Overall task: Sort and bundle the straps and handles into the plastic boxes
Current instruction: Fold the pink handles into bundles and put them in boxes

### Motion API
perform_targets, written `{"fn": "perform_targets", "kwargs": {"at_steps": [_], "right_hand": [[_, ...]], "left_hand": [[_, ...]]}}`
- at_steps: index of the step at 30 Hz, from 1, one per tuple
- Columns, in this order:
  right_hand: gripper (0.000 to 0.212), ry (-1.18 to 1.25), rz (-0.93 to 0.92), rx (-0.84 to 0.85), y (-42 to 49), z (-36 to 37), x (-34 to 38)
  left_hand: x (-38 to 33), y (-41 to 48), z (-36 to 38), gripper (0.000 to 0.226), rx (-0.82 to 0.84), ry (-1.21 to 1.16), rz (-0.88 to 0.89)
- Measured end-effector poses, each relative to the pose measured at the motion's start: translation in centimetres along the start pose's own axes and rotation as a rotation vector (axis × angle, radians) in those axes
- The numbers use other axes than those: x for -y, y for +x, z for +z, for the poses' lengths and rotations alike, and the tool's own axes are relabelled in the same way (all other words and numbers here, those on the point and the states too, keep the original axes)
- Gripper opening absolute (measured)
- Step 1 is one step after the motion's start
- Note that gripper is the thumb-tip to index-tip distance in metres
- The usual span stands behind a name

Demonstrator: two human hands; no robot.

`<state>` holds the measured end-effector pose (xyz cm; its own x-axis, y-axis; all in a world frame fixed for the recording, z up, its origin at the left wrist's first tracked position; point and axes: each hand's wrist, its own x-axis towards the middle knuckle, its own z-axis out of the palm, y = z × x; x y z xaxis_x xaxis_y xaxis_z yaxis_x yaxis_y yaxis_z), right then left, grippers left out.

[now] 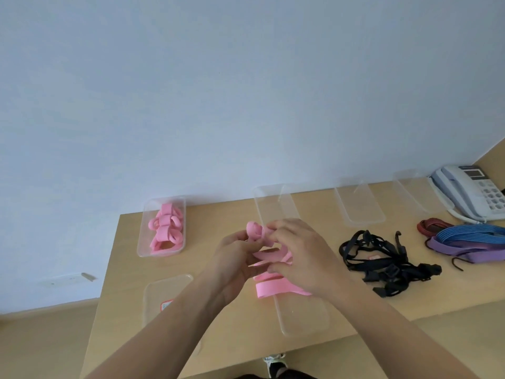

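- We note both hands raised over the table (120, 272), close together at its middle.
- Left hand (235, 259): fingers curled, pinching the rolled end of the pink strap (269, 289).
- Right hand (303, 258): fingertips pinch the same strap; its loose loops hang below.
- Far left, a plastic box (142, 243) holds the rolled pink bundles (165, 228).
- Black straps (382, 265) lie heaped to the right, with blue straps (470, 233) beyond them.

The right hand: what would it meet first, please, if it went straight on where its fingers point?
The right hand would probably meet the left hand, just past the pink strap both hold; depth is unclear.
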<state>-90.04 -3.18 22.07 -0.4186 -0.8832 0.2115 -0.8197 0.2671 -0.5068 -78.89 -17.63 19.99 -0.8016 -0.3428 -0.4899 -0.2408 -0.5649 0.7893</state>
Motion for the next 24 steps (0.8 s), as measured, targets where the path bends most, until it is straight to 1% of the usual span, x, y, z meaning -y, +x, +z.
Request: {"fn": "perform_targets", "kwargs": {"at_steps": [2, 5, 9, 11, 13, 14, 16, 19, 21, 24], "right_hand": [[0.043, -0.054, -0.075, -0.015, 1.0, 0.1, -1.5], [0.028, -0.027, -0.138, -0.077, 2.6, 0.1, -4.1], [0.030, 0.141, -0.017, -0.052, 4.4, -0.1, -7.9], [0.030, 0.200, 0.031, -0.017, 5.4, -0.1, -9.5], [0.032, 0.209, 0.068, 0.026, 6.5, 0.2, -11.0], [0.035, 0.208, 0.077, 0.040, 7.1, 0.4, -11.7], [0.040, 0.191, 0.081, 0.061, 8.6, 1.0, -13.0], [0.044, 0.092, 0.031, 0.055, 11.0, 2.3, -15.0], [0.044, 0.046, -0.004, 0.064, 12.4, 3.5, -16.2], [0.035, 0.001, -0.046, 0.097, 13.5, 5.5, -17.6]], "left_hand": [[-0.3, 1.2, 0.7, 0.022, -0.027, 0.009, -0.004], [-0.7, 3.1, 1.7, 0.024, -0.045, 0.027, -0.024], [-1.3, 5.6, 3.0, 0.032, -0.073, 0.153, -0.067], [-1.5, 6.9, 3.4, 0.028, -0.100, 0.173, -0.100], [-1.7, 8.3, 3.8, 0.025, -0.142, 0.189, -0.130], [-1.8, 9.0, 3.9, 0.026, -0.180, 0.222, -0.128], [-1.7, 10.6, 4.0, 0.032, -0.322, 0.337, -0.068], [-1.2, 12.8, 3.6, 0.025, -0.576, 0.539, 0.030], [-0.6, 14.2, 3.1, 0.021, -0.641, 0.633, 0.003], [0.5, 15.7, 2.3, 0.015, -0.645, 0.693, -0.082]]}}
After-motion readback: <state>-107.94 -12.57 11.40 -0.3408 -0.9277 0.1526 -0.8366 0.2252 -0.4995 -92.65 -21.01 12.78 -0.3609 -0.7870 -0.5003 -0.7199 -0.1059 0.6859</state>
